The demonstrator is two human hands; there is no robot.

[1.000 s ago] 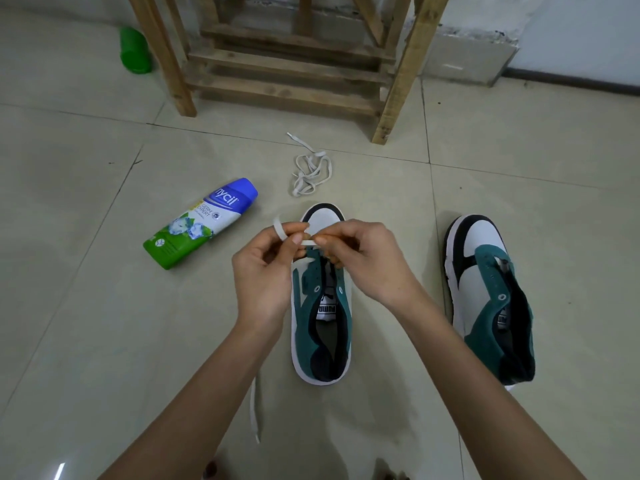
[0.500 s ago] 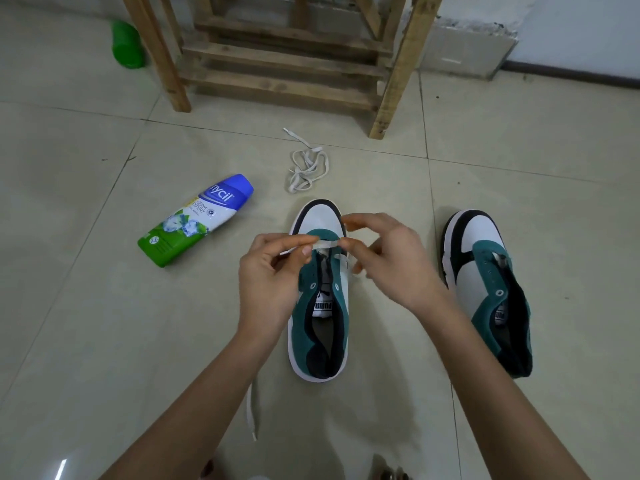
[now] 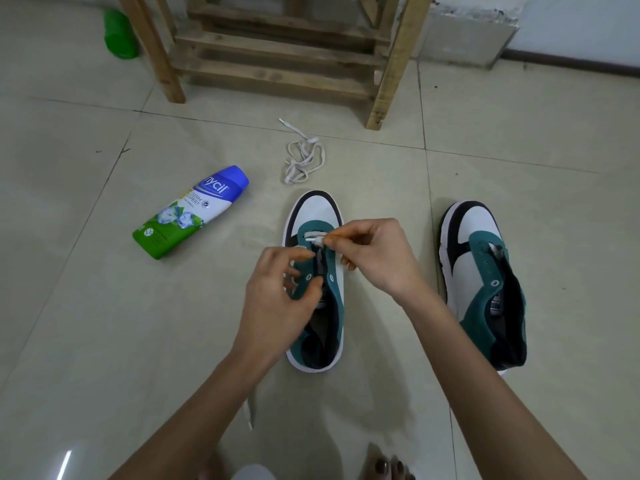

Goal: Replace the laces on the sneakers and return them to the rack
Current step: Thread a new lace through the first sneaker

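- Nearest the camera, toes with dark polish [image 3: 388, 467] showed at the bottom edge of the tiled floor [image 3: 86, 323].
- One white lace end [image 3: 250, 412] trailed on the floor beside the left forearm.
- Two bare hands worked over one sneaker. The left hand [image 3: 277, 299] lay on the shoe's left eyelet side, fingers curled loosely; whether its grip pinched anything could not be told.
- The right hand [image 3: 374, 254] had thumb and forefinger clamped together on the white lace tip [image 3: 317, 240] at the far eyelets.
- Two teal, white and black sneakers stood on the floor, toes pointing far: the middle sneaker [image 3: 317, 216] under the hands, and the right sneaker [image 3: 485, 282] well apart, unlaced.
- One powder bottle [image 3: 190, 211], blue-topped and green-based, lay on its side to the left.
- One loose lace [image 3: 303, 157] sat bunched just beyond the middle sneaker's toe.
- Farthest, one wooden rack [image 3: 277, 53] stood at the wall, with one green object [image 3: 119, 34] to its left.
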